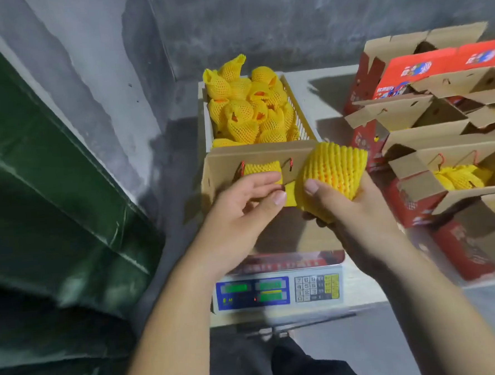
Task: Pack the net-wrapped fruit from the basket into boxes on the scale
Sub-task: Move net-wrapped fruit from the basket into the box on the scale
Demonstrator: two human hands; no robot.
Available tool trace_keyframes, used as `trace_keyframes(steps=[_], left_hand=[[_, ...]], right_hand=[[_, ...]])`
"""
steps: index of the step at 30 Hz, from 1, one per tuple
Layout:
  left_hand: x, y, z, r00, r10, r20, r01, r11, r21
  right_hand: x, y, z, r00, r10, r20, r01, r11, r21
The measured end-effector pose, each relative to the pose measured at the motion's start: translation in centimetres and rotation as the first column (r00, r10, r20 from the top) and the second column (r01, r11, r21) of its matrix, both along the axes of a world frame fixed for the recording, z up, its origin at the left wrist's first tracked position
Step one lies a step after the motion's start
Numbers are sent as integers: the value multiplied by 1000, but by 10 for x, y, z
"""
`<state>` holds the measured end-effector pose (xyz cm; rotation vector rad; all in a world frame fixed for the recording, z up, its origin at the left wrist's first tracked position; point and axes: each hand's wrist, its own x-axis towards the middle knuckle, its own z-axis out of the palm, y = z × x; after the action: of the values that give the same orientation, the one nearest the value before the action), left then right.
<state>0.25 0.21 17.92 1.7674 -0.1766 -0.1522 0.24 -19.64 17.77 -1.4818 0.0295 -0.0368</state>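
Grey concrete walls behind; both hands grip netted fruit over the scale.

Basket behind box, seemingly on scale.

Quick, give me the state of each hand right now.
Left hand: holding a small net-wrapped fruit over the open box.
Right hand: holding a larger net-wrapped fruit.

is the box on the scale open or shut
Open: the box on the scale has its flaps up, with netted fruit showing inside.
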Motion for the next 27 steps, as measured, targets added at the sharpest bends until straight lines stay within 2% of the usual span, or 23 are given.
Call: trace_keyframes(steps=[4,7,11,14,19,21,24,27], left_hand=[[-25,14,-1,999,-17,38,19,999,-34],[-36,25,0,992,6,125,-3,1000,-25],[-51,36,7,959,58,278,-58,998,-9],[-63,37,9,938,72,338,-74,997,-5],[-71,39,9,911,89,402,-112,993,33],[-73,37,10,907,116,404,-114,993,-31],[-78,31,13,918,186,350,-116,971,-211],[-77,33,14,932,165,323,-86,966,-245]], right_hand=[[-17,39,12,996,93,-12,-92,995,44],[-26,52,21,985,172,-20,-168,979,113],[-39,60,29,952,305,-11,-302,947,112],[-50,57,33,926,377,-12,-375,924,76],[-68,56,37,924,383,-9,-383,923,22],[-71,57,39,924,382,-5,-382,924,22],[-76,61,40,943,332,12,-331,939,88],[-81,63,37,968,252,15,-252,958,140]])
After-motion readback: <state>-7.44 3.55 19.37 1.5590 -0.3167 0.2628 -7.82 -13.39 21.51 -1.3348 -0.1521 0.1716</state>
